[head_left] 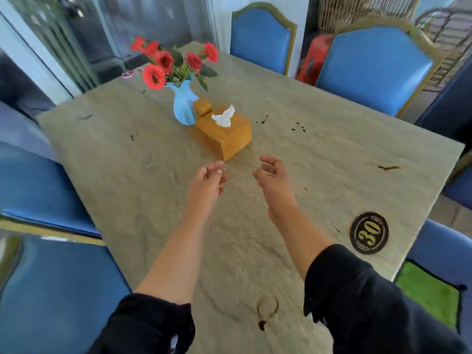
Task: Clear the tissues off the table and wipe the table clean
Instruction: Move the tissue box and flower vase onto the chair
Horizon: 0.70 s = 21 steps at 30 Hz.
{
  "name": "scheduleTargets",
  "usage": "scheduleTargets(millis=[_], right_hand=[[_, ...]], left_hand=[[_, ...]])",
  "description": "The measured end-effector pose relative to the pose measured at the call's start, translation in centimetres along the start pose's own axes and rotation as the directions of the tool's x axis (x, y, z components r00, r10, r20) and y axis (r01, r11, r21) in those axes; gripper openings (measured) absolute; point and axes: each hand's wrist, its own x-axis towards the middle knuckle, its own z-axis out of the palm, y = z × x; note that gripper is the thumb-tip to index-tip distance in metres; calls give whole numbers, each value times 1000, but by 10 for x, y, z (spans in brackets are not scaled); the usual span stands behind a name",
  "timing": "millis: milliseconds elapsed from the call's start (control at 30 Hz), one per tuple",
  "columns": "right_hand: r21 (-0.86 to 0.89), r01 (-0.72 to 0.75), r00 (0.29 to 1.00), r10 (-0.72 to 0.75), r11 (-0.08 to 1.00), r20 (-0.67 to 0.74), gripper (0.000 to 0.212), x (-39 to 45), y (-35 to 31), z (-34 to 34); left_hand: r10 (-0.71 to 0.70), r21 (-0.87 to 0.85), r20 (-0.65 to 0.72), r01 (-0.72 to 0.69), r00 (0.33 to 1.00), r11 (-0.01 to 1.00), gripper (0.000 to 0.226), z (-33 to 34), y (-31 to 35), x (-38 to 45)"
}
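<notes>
A wooden tissue box (224,135) stands mid-table with a white tissue (224,117) sticking up from its slot. Both my hands hover over the beige stone table (132,175) just in front of the box. My left hand (208,178) and my right hand (272,175) face each other with fingers loosely curled, holding nothing. Dark stains dot the table: specks (297,127) right of the box, a smear (388,167) near the right edge, a brown ring (267,306) close to me. No loose tissues show on the tabletop.
A blue vase (183,104) of red flowers stands behind the box, beside a small wooden holder (202,106). A black oval "30" plaque (369,232) lies near the right corner. Blue chairs (373,70) surround the table on all sides.
</notes>
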Motion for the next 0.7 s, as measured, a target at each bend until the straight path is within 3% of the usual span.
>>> scheduleTargets(millis=[133,267,367,467,700], right_hand=[[-286,115,993,-118,951,9,64,52,-5,47],[-556,204,979,-184,806,93,94,97,-8,74],[-695,230,973,-169,681,157,104,124,-8,87],[-755,239,970,-192,611,151,105,140,-4,94],[-687,276,953,-282,672,107,95,142,-1,93]], left_hand=[[5,-15,-58,-6,998,1000,24,-14,-1,77],[3,34,-55,-1,998,999,51,-21,-3,140],[-14,88,-7,14,1000,996,68,-25,-2,173],[-35,65,85,30,996,997,58,-23,-2,192],[-21,9,110,20,994,1000,57,-22,-8,200]])
